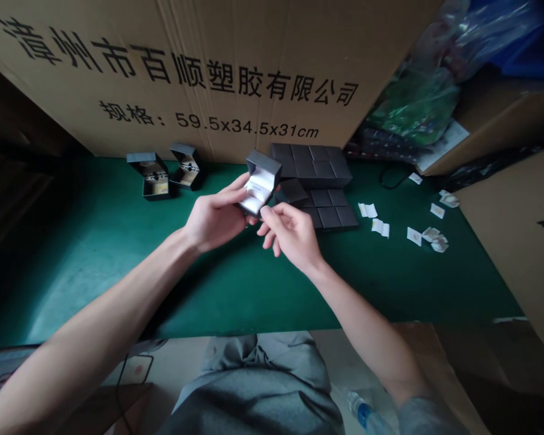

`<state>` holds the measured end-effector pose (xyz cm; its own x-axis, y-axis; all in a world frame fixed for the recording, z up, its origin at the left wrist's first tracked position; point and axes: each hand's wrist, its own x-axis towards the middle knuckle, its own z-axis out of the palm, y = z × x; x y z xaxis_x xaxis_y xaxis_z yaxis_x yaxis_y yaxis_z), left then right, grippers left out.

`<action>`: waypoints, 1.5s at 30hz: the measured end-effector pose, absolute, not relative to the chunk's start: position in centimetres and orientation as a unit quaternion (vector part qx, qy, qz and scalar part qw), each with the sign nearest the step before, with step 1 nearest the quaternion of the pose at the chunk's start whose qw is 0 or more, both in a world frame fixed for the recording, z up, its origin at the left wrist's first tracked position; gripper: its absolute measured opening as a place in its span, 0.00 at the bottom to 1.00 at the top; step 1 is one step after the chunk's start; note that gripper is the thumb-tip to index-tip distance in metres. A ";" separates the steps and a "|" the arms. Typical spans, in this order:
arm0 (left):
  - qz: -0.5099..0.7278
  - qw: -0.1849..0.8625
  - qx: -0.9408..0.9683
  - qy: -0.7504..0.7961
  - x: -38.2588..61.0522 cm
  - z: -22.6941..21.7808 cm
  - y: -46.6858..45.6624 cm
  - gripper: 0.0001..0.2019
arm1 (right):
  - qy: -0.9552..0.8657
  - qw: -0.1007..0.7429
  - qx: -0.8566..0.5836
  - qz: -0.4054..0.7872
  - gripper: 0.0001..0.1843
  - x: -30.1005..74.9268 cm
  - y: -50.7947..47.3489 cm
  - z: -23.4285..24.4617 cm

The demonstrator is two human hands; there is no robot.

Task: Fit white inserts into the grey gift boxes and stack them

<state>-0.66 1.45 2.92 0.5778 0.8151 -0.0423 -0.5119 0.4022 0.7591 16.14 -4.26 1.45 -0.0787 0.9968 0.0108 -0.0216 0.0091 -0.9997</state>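
Hands (215, 219) on apparent ring box (263, 169), base partly hidden

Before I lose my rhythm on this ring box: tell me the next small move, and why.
Probably press the white insert level with the right hand, I'd judge: that hand's fingertips sit by the front edge of the open box, which the left hand holds steady with the insert showing.
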 end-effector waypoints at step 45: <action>0.384 0.753 0.490 0.214 -0.4 2.3 0.8 0.34 | -0.548 0.511 -0.470 0.466 0.14 16.6 -4.4 0.7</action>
<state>-0.36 0.84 2.27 0.6130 0.7882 0.0542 -0.3689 0.2248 0.9019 16.56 -4.42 0.72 -0.0350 0.9920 0.1211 0.0384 0.1224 -0.9917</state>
